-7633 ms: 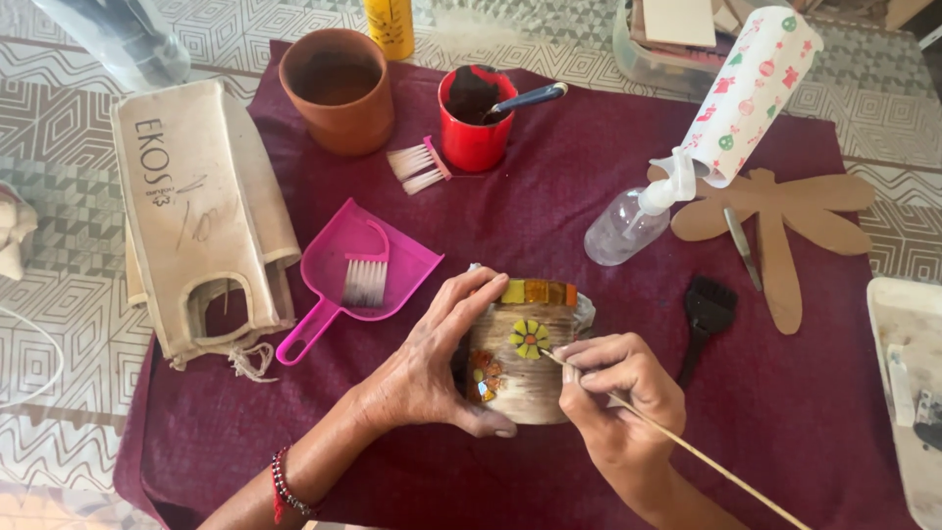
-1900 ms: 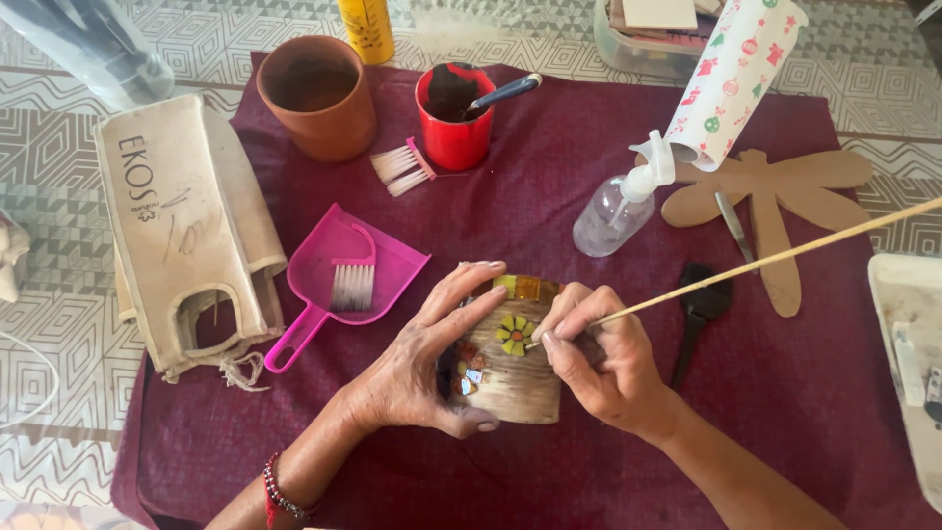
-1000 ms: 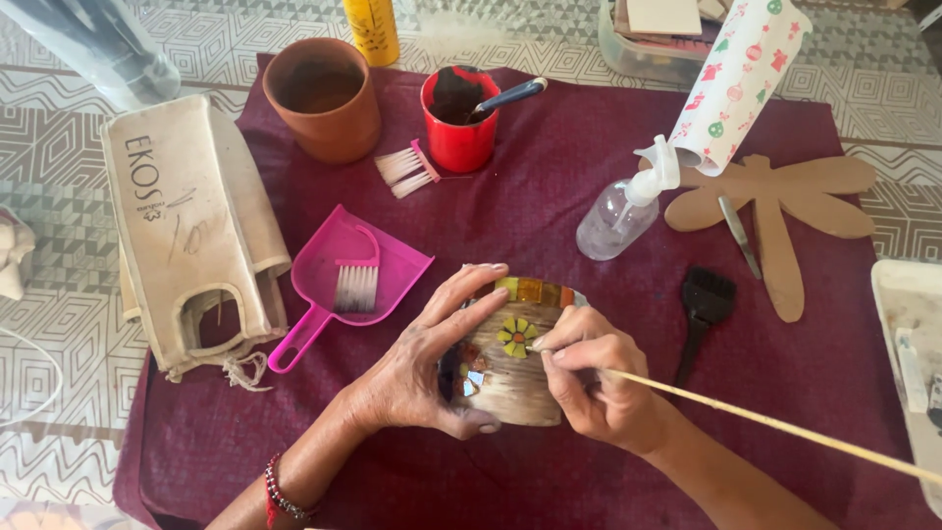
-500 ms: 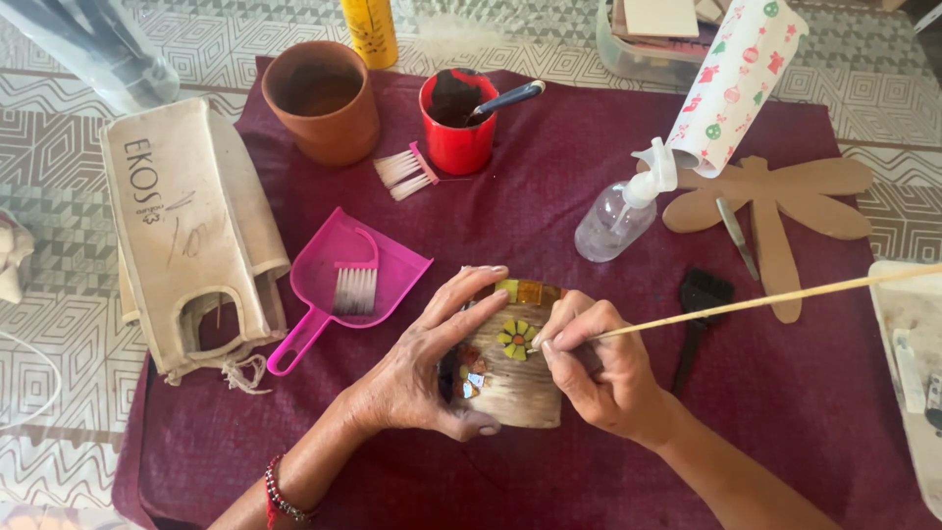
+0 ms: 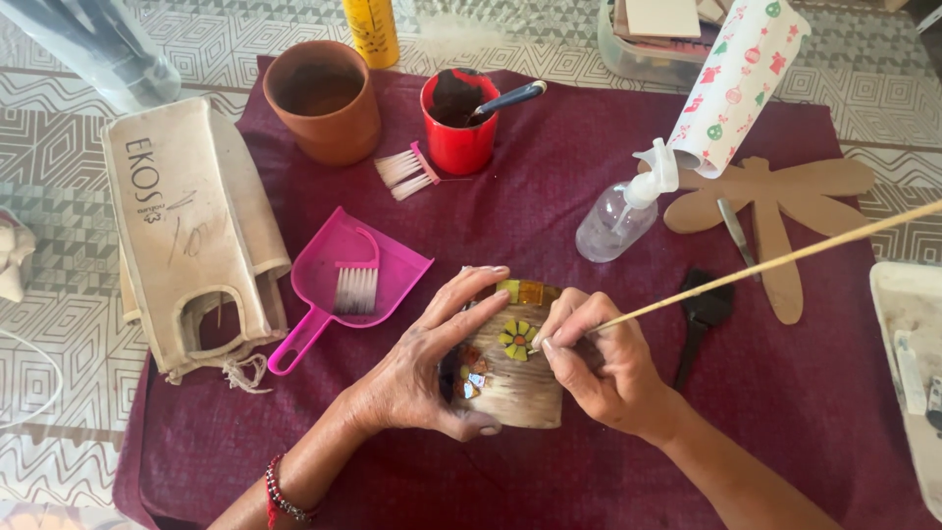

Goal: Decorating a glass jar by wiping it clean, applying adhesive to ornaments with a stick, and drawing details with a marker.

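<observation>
Left hand: the left hand [image 5: 422, 368] is seen wrapped around the side of a small mosaic pot [image 5: 505, 368], its grip closed on the pot, fingers spread over the top edge and thumb tucked beneath.
Right hand: the right hand [image 5: 599, 363] is pinched shut on a long thin wooden stick [image 5: 785, 260], whose tip is pressed against a yellow tile flower [image 5: 517, 339] on the pot.
Pot: it is laid on its side at the front centre of the table, on a maroon cloth [image 5: 549, 196], between the two hands.
Stick: it is angled up and away to the right, past a black brush [image 5: 702, 314].
Left of the hands: a pink dustpan [image 5: 339, 285] with a small brush in it is set near a cream cloth bag [image 5: 191, 231].
Far side: a terracotta pot [image 5: 322, 98], a red cup [image 5: 459, 123] with a tool standing in it, and a clear spray bottle [image 5: 623, 211] are ranged across the cloth.
Right side: a wooden dragonfly cut-out [image 5: 775, 201] is laid flat, partly under a patterned paper roll [image 5: 736, 79].
</observation>
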